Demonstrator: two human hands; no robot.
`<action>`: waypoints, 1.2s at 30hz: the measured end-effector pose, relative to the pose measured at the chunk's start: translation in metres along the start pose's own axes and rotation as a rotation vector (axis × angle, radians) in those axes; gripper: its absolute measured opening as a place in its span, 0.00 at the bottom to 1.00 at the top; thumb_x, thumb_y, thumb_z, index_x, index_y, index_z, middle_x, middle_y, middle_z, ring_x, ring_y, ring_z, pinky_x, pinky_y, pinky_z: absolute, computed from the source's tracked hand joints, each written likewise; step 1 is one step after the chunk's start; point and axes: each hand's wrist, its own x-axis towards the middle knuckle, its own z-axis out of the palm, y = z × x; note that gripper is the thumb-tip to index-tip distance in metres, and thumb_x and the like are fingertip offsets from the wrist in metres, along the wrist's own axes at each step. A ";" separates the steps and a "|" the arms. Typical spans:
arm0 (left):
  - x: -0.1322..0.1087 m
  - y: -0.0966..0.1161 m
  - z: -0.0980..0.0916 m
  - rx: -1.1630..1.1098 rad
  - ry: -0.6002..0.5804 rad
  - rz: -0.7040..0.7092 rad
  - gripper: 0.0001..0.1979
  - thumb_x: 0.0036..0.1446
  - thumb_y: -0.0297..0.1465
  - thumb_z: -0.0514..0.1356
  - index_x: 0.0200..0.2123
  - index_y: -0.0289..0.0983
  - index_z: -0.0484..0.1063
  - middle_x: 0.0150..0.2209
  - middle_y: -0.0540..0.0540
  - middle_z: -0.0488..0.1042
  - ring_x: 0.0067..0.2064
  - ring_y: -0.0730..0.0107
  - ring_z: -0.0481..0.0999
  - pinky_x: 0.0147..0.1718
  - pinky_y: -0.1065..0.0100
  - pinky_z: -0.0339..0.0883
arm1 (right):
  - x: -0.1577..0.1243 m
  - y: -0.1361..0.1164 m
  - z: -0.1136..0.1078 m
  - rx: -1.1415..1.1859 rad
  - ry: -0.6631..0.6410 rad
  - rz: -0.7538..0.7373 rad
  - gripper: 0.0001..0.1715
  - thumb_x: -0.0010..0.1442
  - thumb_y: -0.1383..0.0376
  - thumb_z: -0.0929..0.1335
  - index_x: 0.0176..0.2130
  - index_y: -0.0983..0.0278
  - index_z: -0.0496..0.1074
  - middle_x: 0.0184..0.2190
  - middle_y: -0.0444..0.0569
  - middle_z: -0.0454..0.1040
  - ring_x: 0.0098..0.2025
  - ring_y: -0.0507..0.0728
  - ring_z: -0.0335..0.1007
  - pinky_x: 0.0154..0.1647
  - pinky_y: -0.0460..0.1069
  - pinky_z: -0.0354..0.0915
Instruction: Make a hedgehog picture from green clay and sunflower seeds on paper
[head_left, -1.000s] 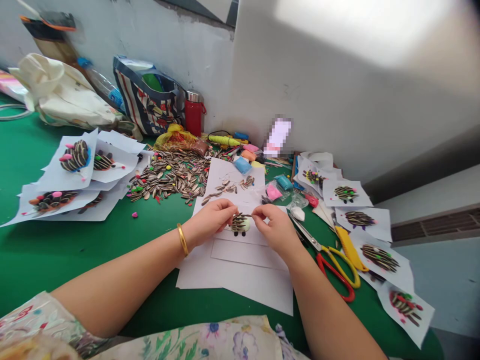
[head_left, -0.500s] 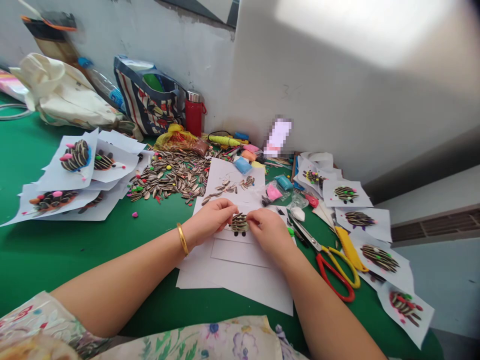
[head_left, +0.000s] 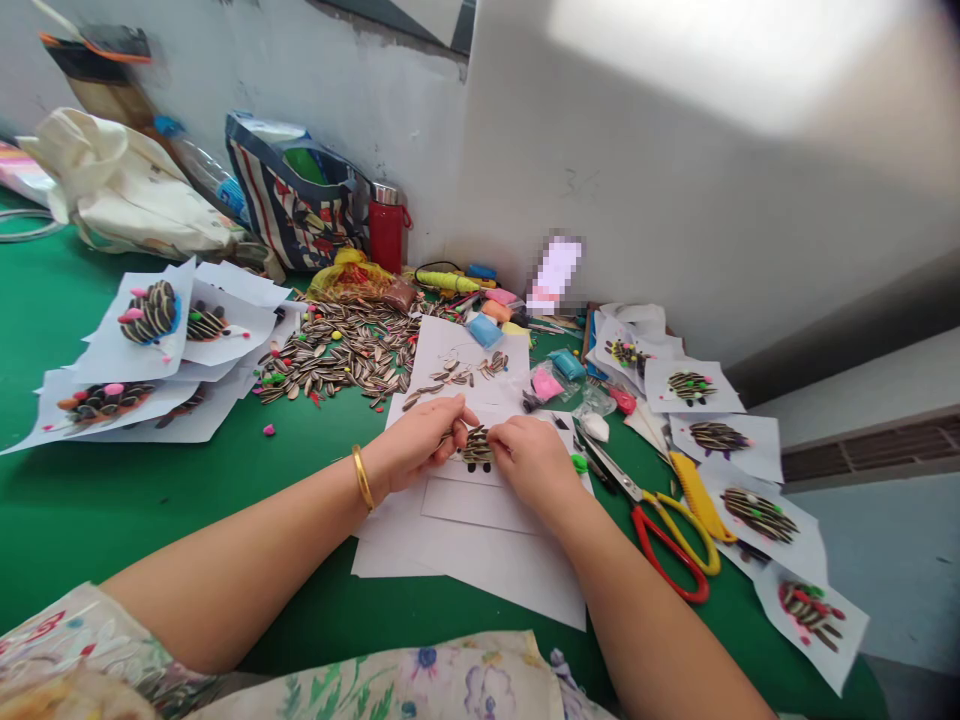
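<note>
Between the left grip (head_left: 420,447) and right grip (head_left: 531,462), the small hedgehog figure (head_left: 477,444) is matt clay stuck with dry striped seed shells, on smooth matt white paper sheets (head_left: 480,560). The green tabletop (head_left: 112,500) under them looks like felt; behind the left grip gleams a polished gold metal bangle (head_left: 363,478), and beside the right grip lie scissors (head_left: 637,498) with glossy red-and-yellow plastic handles.

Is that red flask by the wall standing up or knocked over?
Upright: the red flask stands on its base, silver cap uppermost.
</note>
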 end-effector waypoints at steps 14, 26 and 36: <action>-0.007 -0.009 0.007 0.068 -0.241 -0.067 0.32 0.59 0.59 0.46 0.34 0.36 0.70 0.21 0.54 0.60 0.18 0.80 0.52 0.16 0.74 0.39 | -0.015 -0.029 -0.009 0.157 0.216 -0.195 0.12 0.65 0.58 0.66 0.43 0.57 0.78 0.35 0.48 0.76 0.40 0.57 0.66 0.44 0.53 0.54; -0.010 -0.006 0.006 0.097 -0.270 -0.012 0.19 0.63 0.44 0.51 0.29 0.35 0.67 0.23 0.51 0.67 0.17 0.82 0.53 0.17 0.72 0.43 | -0.013 -0.022 -0.011 0.557 0.372 -0.029 0.08 0.62 0.67 0.66 0.37 0.60 0.76 0.30 0.45 0.71 0.35 0.54 0.67 0.40 0.51 0.62; -0.005 -0.006 0.002 0.162 -0.189 0.049 0.15 0.58 0.41 0.60 0.29 0.35 0.66 0.24 0.53 0.64 0.18 0.84 0.54 0.17 0.76 0.43 | -0.011 -0.015 -0.018 0.663 0.303 0.026 0.05 0.58 0.71 0.68 0.32 0.61 0.72 0.30 0.44 0.70 0.36 0.53 0.65 0.39 0.49 0.62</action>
